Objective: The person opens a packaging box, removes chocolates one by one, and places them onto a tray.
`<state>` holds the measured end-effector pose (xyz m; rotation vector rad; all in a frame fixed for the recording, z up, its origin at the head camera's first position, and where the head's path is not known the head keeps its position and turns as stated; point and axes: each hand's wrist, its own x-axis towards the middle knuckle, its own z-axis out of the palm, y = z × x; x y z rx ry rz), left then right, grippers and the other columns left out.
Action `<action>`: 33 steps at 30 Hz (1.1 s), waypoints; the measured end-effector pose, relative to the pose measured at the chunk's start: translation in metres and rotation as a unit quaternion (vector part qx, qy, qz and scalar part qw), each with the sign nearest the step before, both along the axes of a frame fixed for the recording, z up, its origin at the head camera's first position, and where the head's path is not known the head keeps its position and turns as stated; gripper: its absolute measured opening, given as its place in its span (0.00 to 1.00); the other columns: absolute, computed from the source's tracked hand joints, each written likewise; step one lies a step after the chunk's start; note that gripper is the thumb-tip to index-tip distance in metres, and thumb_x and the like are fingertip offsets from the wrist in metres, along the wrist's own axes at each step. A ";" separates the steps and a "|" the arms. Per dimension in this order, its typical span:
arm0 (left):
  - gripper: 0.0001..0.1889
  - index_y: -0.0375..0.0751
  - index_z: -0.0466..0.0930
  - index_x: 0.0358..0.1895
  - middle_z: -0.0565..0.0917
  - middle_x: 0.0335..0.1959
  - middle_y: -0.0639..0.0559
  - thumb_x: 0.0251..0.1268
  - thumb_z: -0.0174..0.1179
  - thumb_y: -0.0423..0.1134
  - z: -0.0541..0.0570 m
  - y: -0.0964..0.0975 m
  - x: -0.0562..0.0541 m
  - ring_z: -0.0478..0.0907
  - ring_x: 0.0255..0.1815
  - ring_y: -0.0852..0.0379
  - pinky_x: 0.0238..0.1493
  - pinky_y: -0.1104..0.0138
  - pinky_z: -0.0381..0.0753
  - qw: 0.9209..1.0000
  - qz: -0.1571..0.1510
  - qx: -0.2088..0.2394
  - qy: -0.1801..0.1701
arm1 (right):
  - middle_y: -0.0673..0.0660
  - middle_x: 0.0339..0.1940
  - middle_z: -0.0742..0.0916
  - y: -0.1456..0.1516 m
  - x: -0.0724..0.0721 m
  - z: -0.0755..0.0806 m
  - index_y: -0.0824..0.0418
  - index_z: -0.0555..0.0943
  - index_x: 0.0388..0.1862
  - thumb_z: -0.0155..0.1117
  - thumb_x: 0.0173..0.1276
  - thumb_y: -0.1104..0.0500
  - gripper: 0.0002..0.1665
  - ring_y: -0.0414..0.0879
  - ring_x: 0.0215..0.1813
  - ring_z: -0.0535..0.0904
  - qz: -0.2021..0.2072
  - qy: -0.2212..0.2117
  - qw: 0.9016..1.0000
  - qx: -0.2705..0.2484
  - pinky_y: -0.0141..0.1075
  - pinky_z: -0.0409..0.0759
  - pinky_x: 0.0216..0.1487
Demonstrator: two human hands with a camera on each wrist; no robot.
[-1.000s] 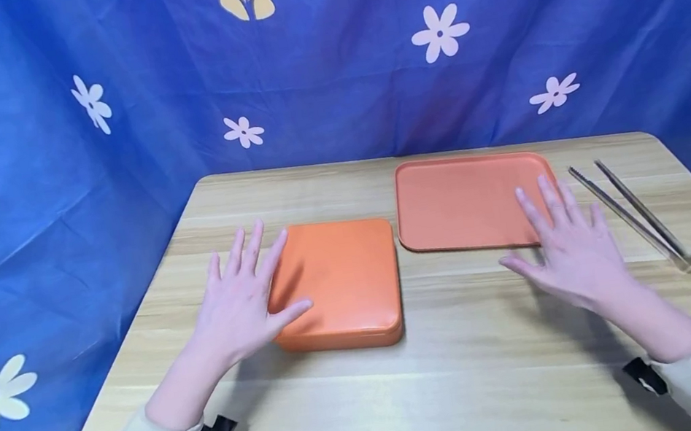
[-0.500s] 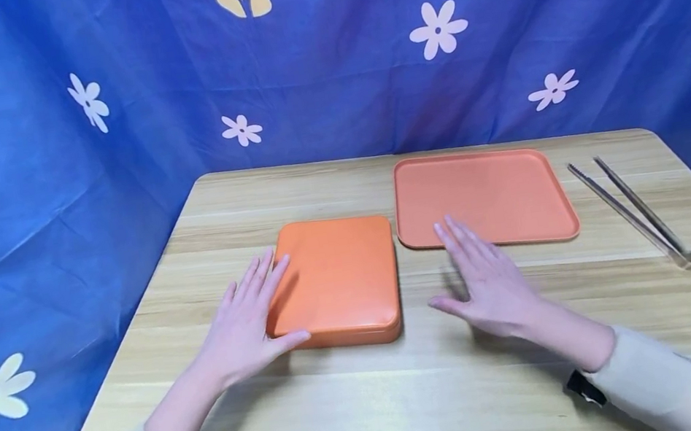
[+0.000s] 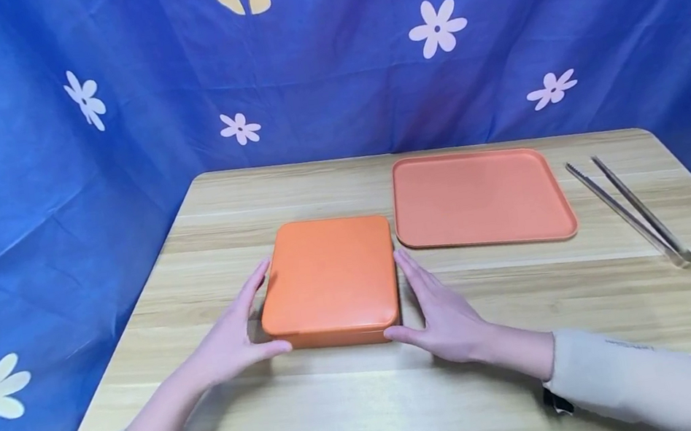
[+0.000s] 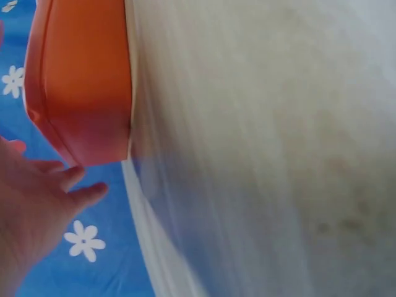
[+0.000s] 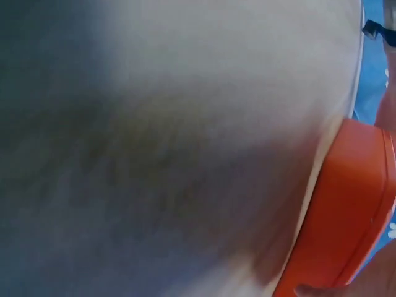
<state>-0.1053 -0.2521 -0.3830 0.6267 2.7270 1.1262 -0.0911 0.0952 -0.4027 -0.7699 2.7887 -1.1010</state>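
A square orange box (image 3: 330, 273) with rounded corners and its lid on sits left of the table's middle. My left hand (image 3: 237, 341) is at its left side, fingers extended toward the back and thumb at the front left corner; the left wrist view shows the fingers close to the box's end. On the other side, my right hand (image 3: 449, 319) has its straight fingers along the box's right side and its thumb right at the front right corner. In the right wrist view that thumb (image 5: 318, 291) overlaps the orange wall.
A flat pinkish-orange tray (image 3: 482, 198) lies behind and to the right of the box. Metal tongs (image 3: 634, 215), spread apart, lie at the far right. Beyond the wooden table (image 3: 373, 410) hangs a blue curtain (image 3: 322, 49) with white flowers.
My right hand has moved left from near the tray's right end to the box's right side. My left hand has come down from over the box's left edge to beside it.
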 end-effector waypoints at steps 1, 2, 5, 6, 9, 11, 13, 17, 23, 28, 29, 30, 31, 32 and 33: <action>0.62 0.64 0.35 0.78 0.48 0.78 0.47 0.48 0.77 0.47 -0.001 0.000 0.000 0.47 0.76 0.41 0.66 0.38 0.54 1.000 -0.005 0.007 -0.005 | 0.46 0.80 0.44 -0.003 0.001 -0.001 0.48 0.34 0.80 0.62 0.62 0.32 0.62 0.47 0.78 0.44 -0.004 -0.009 1.000 -0.006 0.54 0.56 0.71; 0.63 0.62 0.35 0.78 0.48 0.78 0.46 0.47 0.77 0.46 -0.002 0.000 0.000 0.48 0.76 0.41 0.67 0.38 0.54 1.000 -0.010 0.014 -0.010 | 0.46 0.80 0.44 -0.005 0.001 -0.002 0.49 0.35 0.80 0.63 0.62 0.33 0.63 0.46 0.78 0.44 -0.008 -0.017 1.000 -0.013 0.54 0.55 0.71; 0.63 0.58 0.36 0.79 0.50 0.78 0.45 0.47 0.77 0.44 -0.005 0.001 -0.002 0.51 0.74 0.41 0.68 0.41 0.54 0.999 -0.019 0.032 -0.021 | 0.47 0.80 0.46 -0.011 0.002 -0.005 0.50 0.37 0.80 0.65 0.60 0.33 0.64 0.46 0.78 0.45 -0.022 -0.038 0.999 -0.026 0.54 0.57 0.70; 0.63 0.57 0.36 0.79 0.50 0.78 0.46 0.47 0.77 0.44 -0.006 0.001 -0.003 0.52 0.74 0.41 0.68 0.42 0.54 0.999 -0.020 0.037 -0.024 | 0.48 0.80 0.47 -0.012 0.002 -0.006 0.50 0.37 0.80 0.66 0.59 0.33 0.65 0.46 0.78 0.45 -0.026 -0.043 0.998 -0.028 0.54 0.58 0.70; 0.62 0.57 0.37 0.79 0.50 0.78 0.48 0.48 0.77 0.44 -0.008 0.003 -0.005 0.54 0.74 0.42 0.70 0.50 0.54 0.998 -0.015 0.048 -0.033 | 0.51 0.80 0.49 -0.015 0.000 -0.007 0.49 0.37 0.80 0.67 0.58 0.32 0.66 0.47 0.77 0.47 -0.039 -0.055 0.997 -0.032 0.57 0.60 0.68; 0.61 0.56 0.38 0.79 0.50 0.78 0.48 0.48 0.77 0.44 -0.009 0.003 -0.006 0.53 0.74 0.43 0.71 0.60 0.54 0.998 -0.014 0.051 -0.034 | 0.52 0.80 0.51 -0.016 -0.001 -0.008 0.48 0.38 0.80 0.67 0.57 0.31 0.66 0.49 0.77 0.48 -0.046 -0.058 0.997 -0.036 0.58 0.61 0.67; 0.60 0.56 0.39 0.79 0.51 0.78 0.49 0.48 0.77 0.45 -0.009 0.004 -0.008 0.53 0.74 0.45 0.69 0.69 0.53 0.998 -0.014 0.051 -0.032 | 0.52 0.80 0.51 -0.017 -0.003 -0.008 0.47 0.39 0.80 0.67 0.56 0.31 0.66 0.49 0.77 0.49 -0.051 -0.061 0.996 -0.041 0.59 0.61 0.66; 0.59 0.56 0.41 0.79 0.52 0.77 0.47 0.49 0.76 0.49 -0.010 0.004 -0.009 0.56 0.73 0.46 0.68 0.70 0.55 0.999 -0.012 0.038 -0.028 | 0.49 0.80 0.50 -0.018 -0.006 -0.009 0.47 0.41 0.80 0.67 0.56 0.30 0.65 0.47 0.77 0.47 -0.050 -0.064 0.996 -0.041 0.57 0.59 0.68; 0.58 0.54 0.44 0.78 0.57 0.75 0.43 0.48 0.76 0.52 -0.008 0.004 -0.009 0.62 0.70 0.44 0.67 0.47 0.59 0.999 -0.004 0.023 -0.030 | 0.48 0.80 0.47 -0.018 -0.006 -0.012 0.48 0.42 0.80 0.69 0.55 0.32 0.65 0.48 0.78 0.46 -0.041 -0.056 0.997 -0.029 0.60 0.60 0.67; 0.58 0.54 0.45 0.78 0.58 0.75 0.43 0.47 0.76 0.53 -0.008 0.004 -0.010 0.62 0.70 0.44 0.67 0.47 0.59 0.999 0.002 0.019 -0.035 | 0.47 0.80 0.46 -0.019 -0.006 -0.012 0.50 0.43 0.80 0.71 0.55 0.34 0.65 0.49 0.78 0.47 -0.040 -0.044 0.998 -0.028 0.61 0.61 0.66; 0.57 0.54 0.46 0.78 0.58 0.75 0.43 0.47 0.76 0.53 -0.008 0.004 -0.009 0.62 0.70 0.44 0.67 0.47 0.59 0.999 0.004 0.018 -0.035 | 0.47 0.80 0.46 -0.019 -0.006 -0.012 0.50 0.43 0.80 0.71 0.55 0.34 0.65 0.49 0.78 0.47 -0.039 -0.043 0.998 -0.028 0.61 0.61 0.66; 0.57 0.54 0.46 0.78 0.58 0.75 0.43 0.47 0.76 0.53 -0.009 0.004 -0.009 0.63 0.69 0.43 0.67 0.47 0.59 0.999 0.006 0.015 -0.034 | 0.47 0.80 0.46 -0.019 -0.006 -0.012 0.50 0.43 0.80 0.71 0.55 0.34 0.65 0.48 0.78 0.47 -0.039 -0.042 0.998 -0.028 0.61 0.60 0.66; 0.57 0.54 0.47 0.78 0.58 0.75 0.44 0.47 0.76 0.53 -0.009 0.004 -0.009 0.63 0.69 0.42 0.67 0.46 0.60 0.999 0.008 0.013 -0.031 | 0.47 0.80 0.46 -0.020 -0.006 -0.012 0.51 0.43 0.80 0.71 0.55 0.35 0.65 0.48 0.78 0.47 -0.038 -0.041 0.998 -0.028 0.61 0.60 0.66; 0.57 0.53 0.47 0.78 0.58 0.75 0.43 0.47 0.76 0.53 -0.009 0.003 -0.008 0.64 0.68 0.41 0.66 0.46 0.60 0.999 0.010 0.011 -0.028 | 0.47 0.80 0.46 -0.020 -0.006 -0.012 0.51 0.43 0.80 0.71 0.56 0.35 0.65 0.48 0.78 0.47 -0.038 -0.041 0.998 -0.027 0.61 0.61 0.66; 0.56 0.53 0.48 0.78 0.58 0.75 0.43 0.47 0.76 0.53 -0.009 0.003 -0.008 0.65 0.68 0.41 0.66 0.46 0.61 1.000 0.012 0.009 -0.025 | 0.47 0.80 0.46 -0.020 -0.006 -0.012 0.51 0.44 0.80 0.72 0.56 0.36 0.65 0.48 0.78 0.47 -0.038 -0.041 0.998 -0.027 0.61 0.61 0.66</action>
